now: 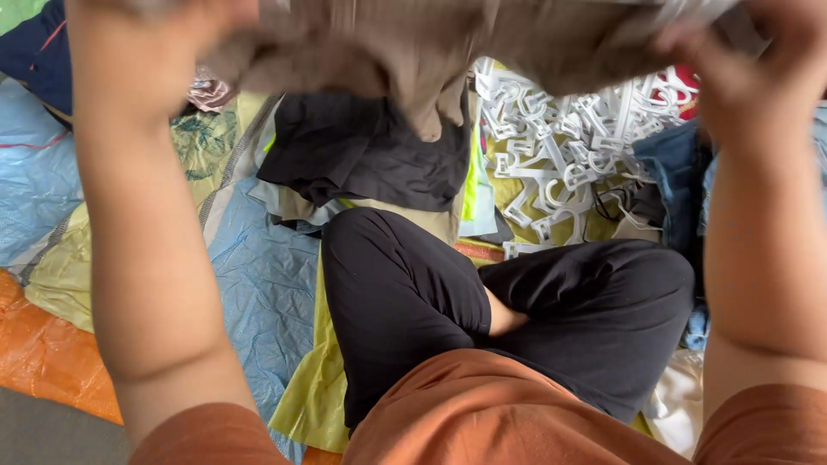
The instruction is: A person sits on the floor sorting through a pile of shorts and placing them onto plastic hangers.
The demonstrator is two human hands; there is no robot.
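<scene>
Holding a brown-grey cloth garment (431,52) up near the top of the view, I have it stretched between both raised hands, above my crossed legs in black trousers (517,310). My left hand (164,43) bunches one end of the cloth and my right hand (758,52) grips the other; both are blurred, yet the fingers look clamped on the fabric. To do this well, I judge I should keep the pull even on both ends so the loose fold hanging in the middle does not sag or twist.

Below it lies a crumpled black cloth (370,155), and just right of that a heap of white plastic hangers (568,146). Blue denim (680,164) sits at the right edge. Wrinkled blue plastic sheeting (267,275) spreads to the left, with orange sheeting (43,344) at the lower corner. The most open room lies leftward over the blue sheet; the hangers crowd the right.
</scene>
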